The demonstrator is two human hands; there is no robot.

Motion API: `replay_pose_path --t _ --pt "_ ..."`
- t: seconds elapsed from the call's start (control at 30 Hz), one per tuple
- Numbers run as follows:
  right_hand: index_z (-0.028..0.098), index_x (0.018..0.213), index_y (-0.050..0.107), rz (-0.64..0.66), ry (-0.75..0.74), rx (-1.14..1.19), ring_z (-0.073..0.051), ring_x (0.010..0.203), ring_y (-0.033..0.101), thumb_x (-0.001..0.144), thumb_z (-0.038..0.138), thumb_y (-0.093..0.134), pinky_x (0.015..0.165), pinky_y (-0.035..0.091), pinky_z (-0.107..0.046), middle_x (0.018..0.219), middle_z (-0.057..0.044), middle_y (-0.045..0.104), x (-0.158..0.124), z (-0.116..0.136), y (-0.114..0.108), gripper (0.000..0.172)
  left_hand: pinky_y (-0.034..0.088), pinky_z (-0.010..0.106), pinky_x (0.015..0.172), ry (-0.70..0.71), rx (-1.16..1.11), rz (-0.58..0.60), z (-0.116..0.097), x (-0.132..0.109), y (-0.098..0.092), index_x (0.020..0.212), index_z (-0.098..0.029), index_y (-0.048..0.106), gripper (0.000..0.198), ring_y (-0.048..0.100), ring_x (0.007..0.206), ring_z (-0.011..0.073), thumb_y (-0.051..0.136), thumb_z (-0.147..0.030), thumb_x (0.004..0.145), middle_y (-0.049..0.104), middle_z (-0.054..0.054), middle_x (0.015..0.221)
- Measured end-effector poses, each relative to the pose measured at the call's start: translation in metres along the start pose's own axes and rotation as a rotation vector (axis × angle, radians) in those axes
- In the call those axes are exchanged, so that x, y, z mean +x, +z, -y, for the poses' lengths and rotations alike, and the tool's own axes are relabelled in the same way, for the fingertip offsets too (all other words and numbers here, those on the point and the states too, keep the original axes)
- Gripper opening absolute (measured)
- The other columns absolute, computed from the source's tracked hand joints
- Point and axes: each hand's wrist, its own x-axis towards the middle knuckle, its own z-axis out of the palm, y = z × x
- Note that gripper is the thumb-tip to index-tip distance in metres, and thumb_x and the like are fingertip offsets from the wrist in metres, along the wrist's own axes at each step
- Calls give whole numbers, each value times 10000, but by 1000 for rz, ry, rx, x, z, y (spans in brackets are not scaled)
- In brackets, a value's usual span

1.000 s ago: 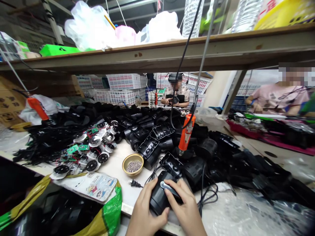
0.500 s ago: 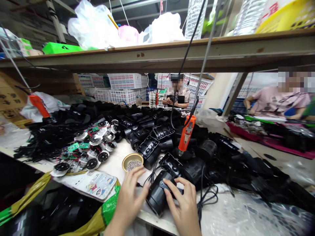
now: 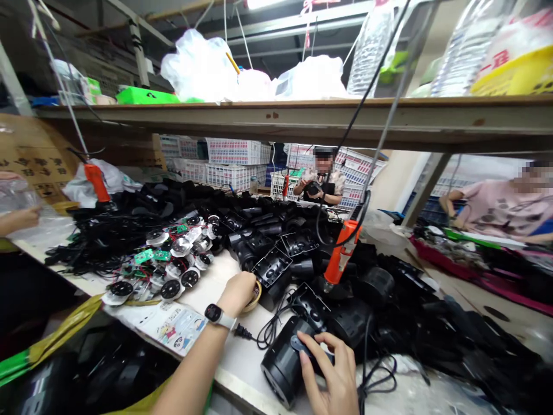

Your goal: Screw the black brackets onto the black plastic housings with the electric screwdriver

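In front of me a black cylindrical housing (image 3: 276, 363) lies tilted at the table's front edge. My right hand (image 3: 332, 366) rests on it, thumb and fingers closed around a small dark grey part with a rounded end (image 3: 297, 343), pressed against the housing's side. My left hand (image 3: 239, 290), with a white watch (image 3: 220, 316) on the wrist, reaches into a small round bowl (image 3: 258, 295). Its fingers are hidden there, and small metal pieces show in the bowl. A black cable with a plug (image 3: 244, 332) lies between the hands.
An orange electric screwdriver (image 3: 341, 253) hangs above piled black housings (image 3: 358, 320). Speaker and circuit-board assemblies (image 3: 168, 265) lie left; another orange screwdriver (image 3: 97, 183) hangs beyond. A shelf (image 3: 276, 118) crosses above. Co-workers sit opposite and at right; another person's hand (image 3: 26, 219) shows far left.
My left hand has moved from beside the housing up to the bowl, its fingers now inside. My right hand stays on the grey part. The view has shifted, so the scene sits lower and further right.
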Motion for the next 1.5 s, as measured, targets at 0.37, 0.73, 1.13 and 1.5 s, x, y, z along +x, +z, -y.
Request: replay_pose_path --t 0.37,0.73,1.13,1.5 --pt "168 1136 712 -344 142 14 -268 1028 568 966 429 586 932 446 -428 1087 -117 596 103 -23 -32 336 573 398 886 -32 -103 -88 1 -12 2 925 -148 684 144 685 931 191 629 -266 986 720 36 961" --pt "190 1246 684 -79 517 594 -316 1234 615 927 687 516 1116 429 -497 1273 -128 695 127 -74 -6 614 500 385 913 121 -416 -141 25 -8 6 908 -197 762 232 696 926 278 532 -196 932 775 82 971" --pt "206 983 563 -60 515 736 -264 963 722 638 531 910 889 556 -409 988 -75 737 152 -52 -14 587 521 225 842 369 -940 -195 -60 -104 6 984 -269 791 150 693 913 138 658 -217 940 746 4 960" --pt "183 980 620 -172 414 782 -124 460 565 843 312 786 590 538 -291 568 59 577 143 24 -51 251 500 197 767 449 -1036 -270 -68 -100 21 917 -269 786 79 672 828 115 742 -334 923 722 -20 873"
